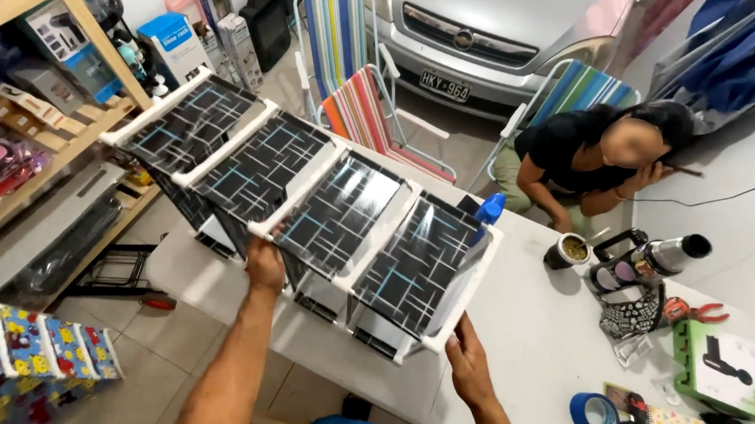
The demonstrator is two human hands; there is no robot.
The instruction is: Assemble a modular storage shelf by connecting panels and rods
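Hands grip the rack (pixel 308 208) over the counter (pixel 527 335): your left hand (pixel 265 264) closes on a white middle bar, your right hand (pixel 466 359) on the near corner. It looks light but long and wobbly, so hold the stiff tubes, not the fabric. Cup (pixel 567 250), thermos (pixel 654 258) and tape (pixel 594 415) stand near at the right; a person (pixel 599 156) sits behind.
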